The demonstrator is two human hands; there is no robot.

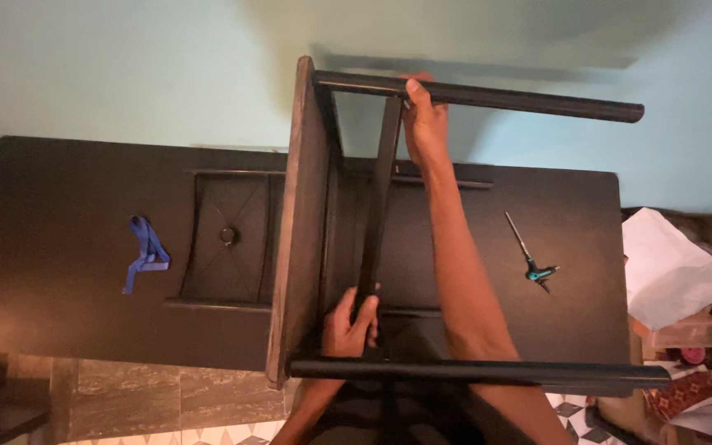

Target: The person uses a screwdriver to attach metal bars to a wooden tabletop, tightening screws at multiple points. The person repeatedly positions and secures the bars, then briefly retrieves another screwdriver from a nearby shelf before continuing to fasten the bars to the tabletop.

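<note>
Stool (306,222) lies on its side on the dark surface (59,247) — left hand (348,321) fingers wrapped round the near end of the crossbar (379,206), right hand (423,124) fingers curled on the far leg (537,103) where the bar meets it. Looks like seating the bar between legs — next likely needs the hex key (529,251), lying right; blue strap (146,251) lies left.

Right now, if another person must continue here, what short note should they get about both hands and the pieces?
Left hand: grip closed on the near end of the black crossbar.
Right hand: grip on the far leg, where the crossbar meets it.
The stool lies on its side on the dark table, seat to the left.
Near leg is attached.
Hex key and blue strap lie untouched on the table.
Whether the crossbar is fastened: cannot tell.
</note>
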